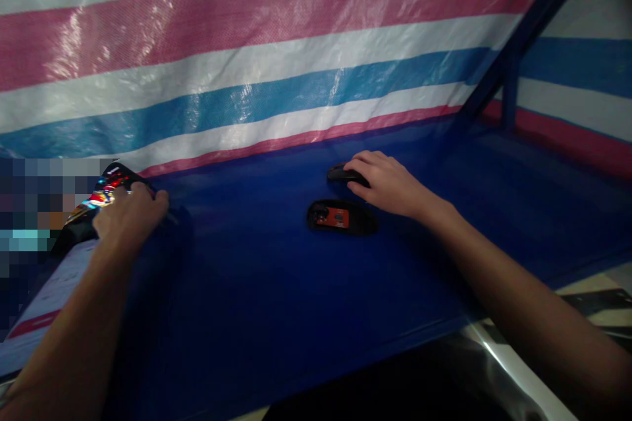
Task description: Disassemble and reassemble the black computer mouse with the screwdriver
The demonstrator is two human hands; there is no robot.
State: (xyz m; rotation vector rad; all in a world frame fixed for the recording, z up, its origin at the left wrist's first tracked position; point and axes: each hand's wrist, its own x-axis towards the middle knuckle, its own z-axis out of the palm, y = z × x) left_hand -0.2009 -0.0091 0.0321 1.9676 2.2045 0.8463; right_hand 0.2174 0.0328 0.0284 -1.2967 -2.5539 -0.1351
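My right hand [388, 184] is closed on a black, rounded piece that looks like a computer mouse cover [340, 173], its fingers over the near end. Just in front of it on the blue table lies an opened mouse base [340, 217] with an orange-red circuit board inside. Far to the left, my left hand [129, 214] reaches over a dark object with shiny, multicoloured patches [111, 179]. Its fingers bend downward and are blurred, so whether they grip anything is unclear.
The table has a blue cover [257, 289]. A striped plastic sheet [276, 33] hangs behind it, with a dark slanted frame bar [523, 39] at right. White printed material [54, 289] lies under my left forearm. Metal parts [498, 348] show below the near edge.
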